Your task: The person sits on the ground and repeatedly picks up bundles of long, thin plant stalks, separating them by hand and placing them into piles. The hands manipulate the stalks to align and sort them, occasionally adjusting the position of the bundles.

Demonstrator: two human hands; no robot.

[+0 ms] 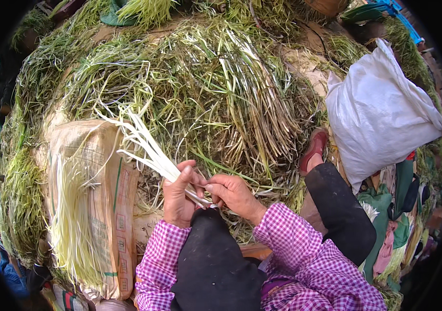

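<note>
Several long white stalks with pale, thin leaves [151,153] slant up-left from my hands, above my dark-trousered knee. My left hand [179,194] is closed round their lower part, thumb up. My right hand [231,194] has its thumb and fingers pinched on the stalks' lower ends, touching the left hand. Beyond them, a loose bundle of longer stalks with brownish ends [260,114] lies on a bed of scattered green leaves [101,78]. At left, pale yellow stalks [73,217] lie on a woven sack [107,207].
A full white sack [376,109] is at the right, beside my foot in a red shoe [313,147]. Heaps of cloth [387,225] lie below it. More trimmed greens [21,207] pile at the far left, and a blue object [397,18] is at the upper right.
</note>
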